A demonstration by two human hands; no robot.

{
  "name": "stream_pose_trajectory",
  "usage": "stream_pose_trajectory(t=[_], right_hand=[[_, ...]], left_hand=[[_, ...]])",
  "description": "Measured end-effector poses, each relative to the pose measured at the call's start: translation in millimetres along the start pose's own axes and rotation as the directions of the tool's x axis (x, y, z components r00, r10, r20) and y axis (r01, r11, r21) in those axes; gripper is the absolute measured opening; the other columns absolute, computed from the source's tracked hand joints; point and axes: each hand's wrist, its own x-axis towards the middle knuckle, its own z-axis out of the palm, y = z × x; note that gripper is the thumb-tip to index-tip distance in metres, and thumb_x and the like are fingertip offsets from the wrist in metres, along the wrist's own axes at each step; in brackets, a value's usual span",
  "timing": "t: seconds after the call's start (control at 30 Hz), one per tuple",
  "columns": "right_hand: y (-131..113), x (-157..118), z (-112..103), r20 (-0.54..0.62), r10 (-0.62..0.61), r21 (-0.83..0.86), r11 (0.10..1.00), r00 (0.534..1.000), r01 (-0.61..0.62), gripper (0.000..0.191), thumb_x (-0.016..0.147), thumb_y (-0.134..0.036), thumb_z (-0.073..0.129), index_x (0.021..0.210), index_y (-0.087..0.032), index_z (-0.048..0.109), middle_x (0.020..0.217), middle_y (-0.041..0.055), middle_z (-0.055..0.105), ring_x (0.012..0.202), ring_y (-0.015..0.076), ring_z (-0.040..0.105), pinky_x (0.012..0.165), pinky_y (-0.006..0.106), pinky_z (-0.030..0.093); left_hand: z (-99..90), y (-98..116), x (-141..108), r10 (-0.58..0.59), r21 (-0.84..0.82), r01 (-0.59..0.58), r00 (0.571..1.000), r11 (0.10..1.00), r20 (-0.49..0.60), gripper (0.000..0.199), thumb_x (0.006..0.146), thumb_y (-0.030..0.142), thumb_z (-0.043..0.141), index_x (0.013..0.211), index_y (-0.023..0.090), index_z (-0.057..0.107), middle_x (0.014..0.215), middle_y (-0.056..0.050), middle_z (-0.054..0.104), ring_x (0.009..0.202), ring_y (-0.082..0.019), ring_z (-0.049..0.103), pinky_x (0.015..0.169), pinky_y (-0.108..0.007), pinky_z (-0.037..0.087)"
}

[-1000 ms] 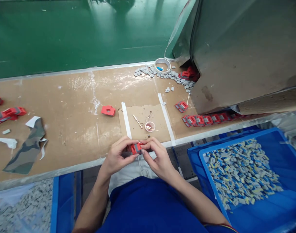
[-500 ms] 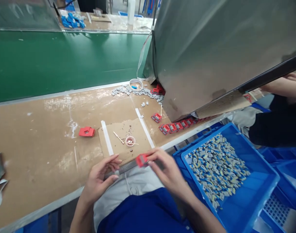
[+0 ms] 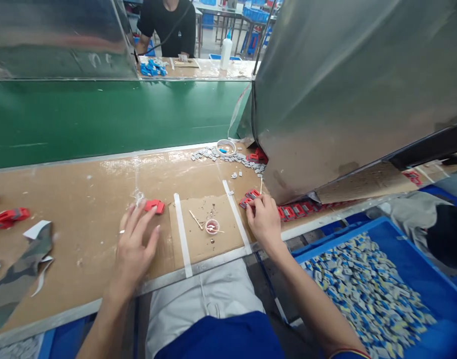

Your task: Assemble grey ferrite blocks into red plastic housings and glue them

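My left hand point(image 3: 136, 238) is over the table with its fingers apart, close beside a red piece point(image 3: 154, 206). My right hand point(image 3: 264, 219) has its fingertips on a red and grey piece point(image 3: 247, 200) at the left end of a row of red pieces point(image 3: 294, 212). Between my hands lies a cardboard sheet point(image 3: 194, 249) with white tape strips, bearing a small cup point(image 3: 212, 227) of reddish stuff with a stick across it, and a second stick point(image 3: 195, 219) beside it.
Small grey pieces point(image 3: 206, 153) and a tape ring point(image 3: 226, 147) lie at the table's back. A metal panel point(image 3: 344, 99) rises at right above a blue crate point(image 3: 449, 309). Across the green belt point(image 3: 119, 114) sits a person point(image 3: 172, 30).
My right hand has moved forward and right to the row with the red piece. My left hand has moved forward to the loose red piece. The view has shifted.
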Motion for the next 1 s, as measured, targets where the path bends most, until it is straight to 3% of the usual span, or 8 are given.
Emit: stream_pose_trajectory(t=[0.1,0.23,0.37,0.43,0.53,0.7,0.83,1.0], right_hand=[[2.4,3.0,-7.7,-0.025,-0.043,0.030,0.999,0.999,0.044,0.013,0.100,-0.023,0.056,0.093,-0.019,0.066,0.100,0.0142,0.063,0.095,0.0308,0.056,0.087,0.046,0.049],[0.5,-4.7,-31.6,-0.065,-0.090,0.188,0.977,0.994,0.100,0.015,0.103,-0.030,0.056,0.098,-0.020,0.066,0.102,0.0123,0.065,0.099,0.0297,0.062,0.088,0.044,0.051],[-9.1,-28.9,-45.0,-0.030,-0.098,0.382,0.919,0.995,0.102,0.012,0.104,-0.028,0.057,0.097,-0.023,0.066,0.100,0.0086,0.066,0.094,0.0243,0.065,0.081,0.038,0.053],[-15.5,-40.5,-43.7,0.015,-0.108,0.483,0.871,0.994,0.088,0.011,0.104,-0.026,0.058,0.098,-0.023,0.066,0.099,0.0076,0.067,0.088,0.0216,0.065,0.073,0.034,0.052],[-25.0,-52.1,-33.8,0.099,-0.117,0.591,0.806,0.988,0.037,0.012,0.104,-0.027,0.058,0.098,-0.023,0.067,0.097,0.0070,0.068,0.079,0.0189,0.064,0.066,0.031,0.051],[-39.2,-57.3,-16.8,0.202,-0.087,0.663,0.746,0.975,-0.071,0.018,0.103,-0.033,0.061,0.115,-0.021,0.066,0.093,0.0056,0.070,0.073,0.0180,0.064,0.066,0.030,0.055],[-51.3,-51.3,-17.1,0.221,-0.162,0.689,0.724,0.962,-0.036,0.021,0.102,-0.031,0.063,0.120,-0.021,0.068,0.086,0.0032,0.068,0.067,0.0162,0.061,0.062,0.029,0.053],[-62.3,-38.8,-19.2,0.191,-0.176,0.702,0.713,0.966,-0.009,0.016,0.103,-0.026,0.059,0.106,-0.022,0.075,0.091,0.0058,0.073,0.068,0.0167,0.061,0.061,0.030,0.052]], left_hand=[[4.8,-18.6,31.0,-0.022,0.118,0.003,0.987,0.993,0.158,0.045,0.099,0.028,0.057,0.144,0.028,0.062,0.165,-0.011,0.049,0.155,-0.040,0.040,0.124,-0.064,0.038],[11.0,-32.4,52.5,-0.099,0.172,0.053,0.958,0.984,0.270,0.031,0.093,0.026,0.062,0.122,0.021,0.072,0.128,-0.016,0.071,0.119,-0.037,0.067,0.105,-0.055,0.054],[1.6,-19.8,43.9,-0.249,-0.100,0.275,0.945,0.956,0.211,0.029,0.086,0.041,0.077,0.106,0.020,0.074,0.100,-0.009,0.075,0.090,-0.027,0.070,0.087,-0.042,0.058],[-2.8,-6.2,32.0,-0.340,-0.391,0.416,0.906,0.821,0.250,0.040,0.086,0.048,0.080,0.111,0.018,0.075,0.097,-0.006,0.076,0.084,-0.022,0.070,0.084,-0.037,0.059],[-1.7,12.1,11.5,-0.396,-0.725,0.530,0.839,0.440,0.373,0.053,0.086,0.057,0.081,0.118,0.016,0.075,0.091,-0.007,0.077,0.079,-0.020,0.073,0.081,-0.035,0.061],[10.3,25.6,-15.1,-0.445,-0.830,0.558,0.746,0.013,0.495,0.055,0.092,0.059,0.075,0.128,0.018,0.068,0.093,-0.007,0.078,0.076,-0.018,0.076,0.067,-0.028,0.061],[12.7,29.0,-23.4,-0.427,-0.833,0.551,0.744,-0.042,0.514,0.072,0.088,0.049,0.084,0.150,0.032,0.052,0.104,-0.001,0.075,0.091,-0.016,0.078,0.085,-0.028,0.064],[15.2,30.8,-27.6,-0.407,-0.824,0.564,0.765,0.053,0.498,0.056,0.077,0.051,0.093,0.119,0.025,0.067,0.099,0.000,0.073,0.085,-0.017,0.080,0.088,-0.032,0.066]])
